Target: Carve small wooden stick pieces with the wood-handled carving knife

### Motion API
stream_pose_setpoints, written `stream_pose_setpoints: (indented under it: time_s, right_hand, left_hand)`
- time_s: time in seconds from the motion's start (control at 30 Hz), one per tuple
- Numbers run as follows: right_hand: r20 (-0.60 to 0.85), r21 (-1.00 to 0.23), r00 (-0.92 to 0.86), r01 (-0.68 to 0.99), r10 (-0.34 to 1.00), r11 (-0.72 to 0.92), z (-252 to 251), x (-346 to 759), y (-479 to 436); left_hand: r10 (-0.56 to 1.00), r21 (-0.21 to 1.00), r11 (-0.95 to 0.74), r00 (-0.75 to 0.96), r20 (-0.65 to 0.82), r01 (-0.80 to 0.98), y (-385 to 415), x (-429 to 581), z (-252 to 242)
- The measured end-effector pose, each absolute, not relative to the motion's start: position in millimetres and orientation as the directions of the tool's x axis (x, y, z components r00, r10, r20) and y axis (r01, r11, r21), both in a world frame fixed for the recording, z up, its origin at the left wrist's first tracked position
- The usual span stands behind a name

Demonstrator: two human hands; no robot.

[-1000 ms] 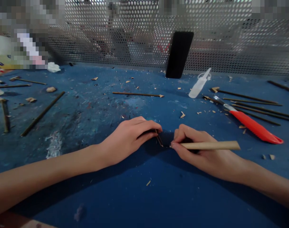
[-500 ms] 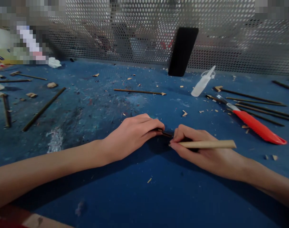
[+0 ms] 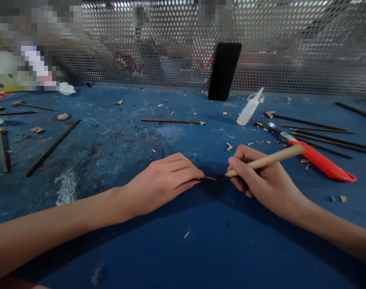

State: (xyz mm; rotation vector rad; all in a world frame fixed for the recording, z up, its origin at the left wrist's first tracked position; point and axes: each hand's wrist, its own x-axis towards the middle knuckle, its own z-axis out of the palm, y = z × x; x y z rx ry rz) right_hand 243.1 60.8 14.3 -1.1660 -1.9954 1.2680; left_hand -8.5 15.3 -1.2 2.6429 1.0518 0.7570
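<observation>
My left hand [image 3: 166, 181] lies on the blue table [image 3: 183, 249] with its fingers closed on a small dark stick piece [image 3: 209, 178] whose tip pokes out to the right. My right hand [image 3: 259, 180] grips a tan wooden-handled tool [image 3: 269, 159] like a pen. The tool's tip points down and left, close to the stick's end. The handle slants up to the right.
A red-handled knife [image 3: 318, 160] lies right of my right hand, beside several long dark sticks [image 3: 321, 132]. A clear glue bottle [image 3: 248, 109] and a black phone [image 3: 223, 70] leaning on the perforated metal wall stand behind. More sticks [image 3: 52, 147] and wood chips litter the left.
My right hand has lifted and turned the tool from lying flat to a pen-like slant, moving slightly right. The left hand stays on the stick piece, which now lies nearly level.
</observation>
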Motion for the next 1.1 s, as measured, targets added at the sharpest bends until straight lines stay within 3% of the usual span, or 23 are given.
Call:
stream_pose_setpoints:
  time_s: [0.53, 1.1]
  right_hand:
    - [0.01, -0.806, -0.581, 0.477, 0.814, 0.35, 12, 247, 60]
    - [0.019, -0.823, -0.602, 0.444, 0.798, 0.354, 13, 245, 61]
  left_hand:
    - [0.557, 0.196, -0.826, 0.718, 0.417, 0.528, 14, -11, -1]
    - [0.451, -0.169, -0.805, 0.772, 0.448, 0.569, 6, -5, 10]
